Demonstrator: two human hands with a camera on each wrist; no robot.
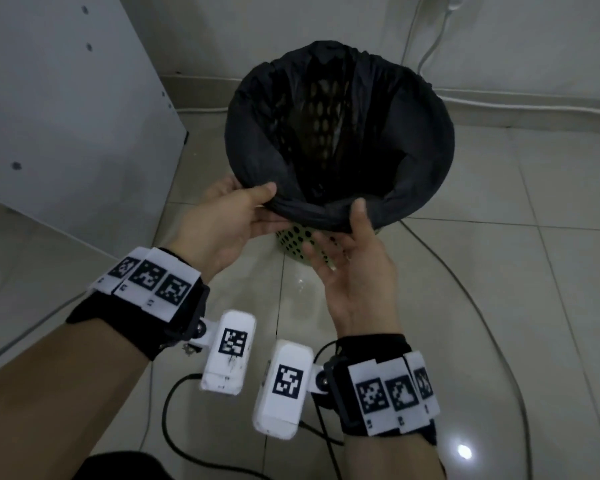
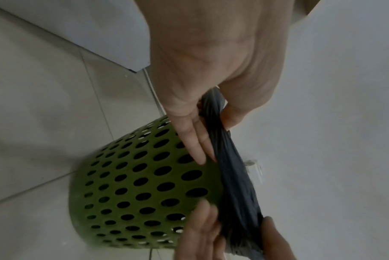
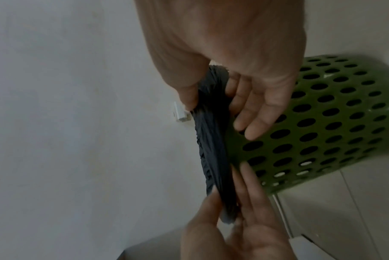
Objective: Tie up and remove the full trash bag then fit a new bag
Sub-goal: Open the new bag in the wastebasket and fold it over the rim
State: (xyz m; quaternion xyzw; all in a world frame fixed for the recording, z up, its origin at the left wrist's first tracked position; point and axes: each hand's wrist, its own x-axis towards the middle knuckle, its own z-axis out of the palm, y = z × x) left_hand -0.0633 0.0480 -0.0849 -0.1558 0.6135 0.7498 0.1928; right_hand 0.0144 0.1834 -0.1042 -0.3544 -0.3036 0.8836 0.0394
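Observation:
A green perforated bin stands on the tiled floor. A black trash bag lines it, with its edge folded over the rim. The bag looks empty inside, and the bin's holes show through it. My left hand pinches the near rim fold, thumb on top and fingers underneath. My right hand holds the same fold just to the right, with its thumb on the rim and its fingers spread below against the bin. In the wrist views the bunched bag edge runs between thumb and fingers beside the bin wall.
A white cabinet stands close on the left. The wall behind the bin carries white cables. A grey cable loops over the floor on the right, and a black cable lies near my arms.

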